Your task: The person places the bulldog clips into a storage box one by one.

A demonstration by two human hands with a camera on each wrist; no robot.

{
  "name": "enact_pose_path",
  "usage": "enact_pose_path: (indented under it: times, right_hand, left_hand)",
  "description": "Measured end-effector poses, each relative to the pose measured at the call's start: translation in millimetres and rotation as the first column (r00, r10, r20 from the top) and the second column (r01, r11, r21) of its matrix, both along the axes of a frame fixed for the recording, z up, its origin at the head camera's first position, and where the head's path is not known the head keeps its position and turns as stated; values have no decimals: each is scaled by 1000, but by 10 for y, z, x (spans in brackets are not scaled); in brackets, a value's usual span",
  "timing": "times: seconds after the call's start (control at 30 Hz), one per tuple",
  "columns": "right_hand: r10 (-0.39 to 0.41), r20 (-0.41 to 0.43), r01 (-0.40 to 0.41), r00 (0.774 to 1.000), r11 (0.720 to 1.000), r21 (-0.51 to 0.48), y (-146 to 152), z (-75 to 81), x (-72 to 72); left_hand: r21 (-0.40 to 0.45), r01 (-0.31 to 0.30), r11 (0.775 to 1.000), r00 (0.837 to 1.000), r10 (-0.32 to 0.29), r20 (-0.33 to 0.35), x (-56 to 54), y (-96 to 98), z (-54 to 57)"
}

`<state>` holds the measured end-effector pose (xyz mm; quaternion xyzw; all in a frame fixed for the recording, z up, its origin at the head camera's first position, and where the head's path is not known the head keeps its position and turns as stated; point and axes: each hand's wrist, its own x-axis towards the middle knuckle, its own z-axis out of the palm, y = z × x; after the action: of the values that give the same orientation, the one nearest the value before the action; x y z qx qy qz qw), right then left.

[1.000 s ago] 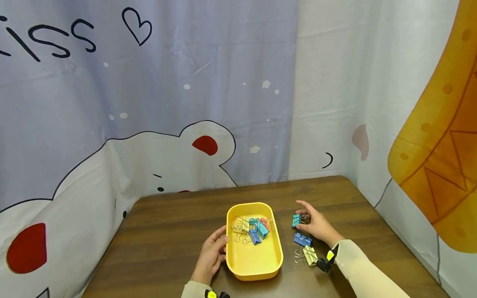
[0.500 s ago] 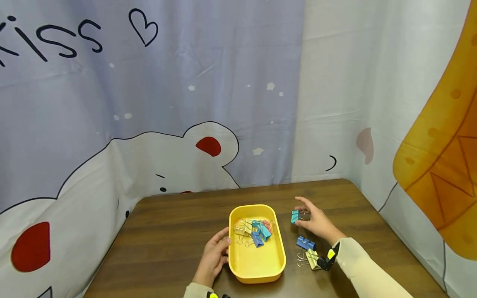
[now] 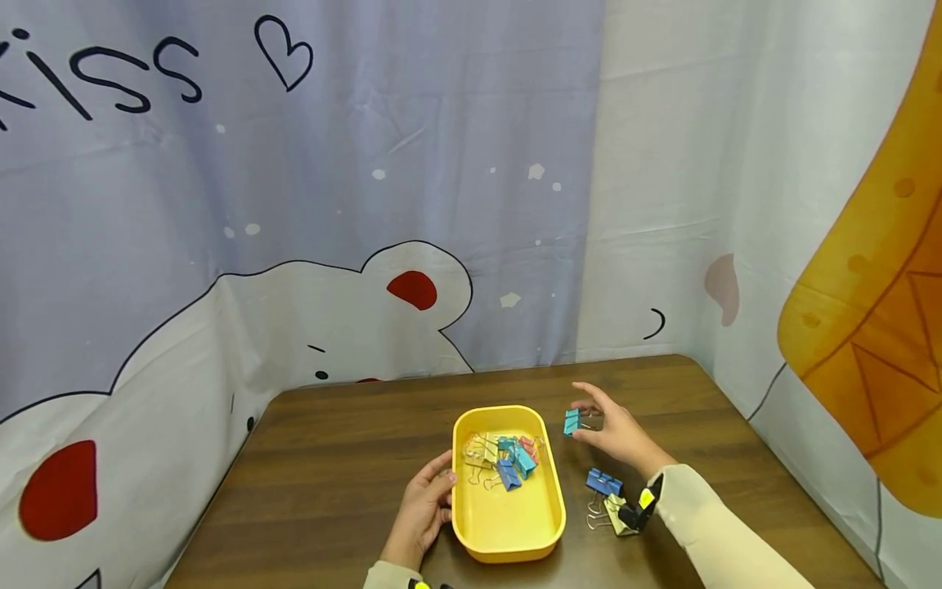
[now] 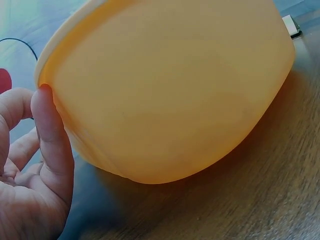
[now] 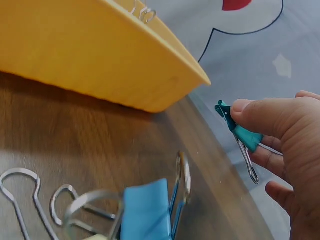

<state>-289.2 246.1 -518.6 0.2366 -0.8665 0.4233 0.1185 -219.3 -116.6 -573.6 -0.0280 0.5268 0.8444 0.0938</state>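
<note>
In the head view, my right hand [image 3: 616,429] pinches a teal binder clip [image 3: 571,422] between thumb and fingers, to the right of the yellow tray [image 3: 508,523]. In the right wrist view, the thumb presses on that clip, held above the table with a wire handle hanging down. My left hand [image 3: 421,507] rests against the tray's left side, thumb [image 4: 54,145] just under the rim. Yellow, teal, blue and pink clips lie in the tray, a blue binder clip [image 3: 507,474] among them. Near my right wrist a blue binder clip [image 3: 604,481] and a yellow binder clip [image 3: 621,515] lie on the table.
The wooden table [image 3: 346,458] runs back to a printed curtain [image 3: 383,164]. Another curtain hangs along the right side, with a dark cord [image 3: 765,388] beside the table edge. The tray's raised wall stands between my two hands.
My right hand has lifted the teal clip and moved it left and away from me, closer to the tray. My left hand stays at the tray's side. The head view shifted slightly.
</note>
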Motion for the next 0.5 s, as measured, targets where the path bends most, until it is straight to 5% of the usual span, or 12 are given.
enact_pose_path:
  times: [0.5]
  right_hand:
    - [93,54,-89,994,994,-69,-310,204,-29]
  left_hand:
    - [-8,4,1000,1000,-4,-3,4,0,-4]
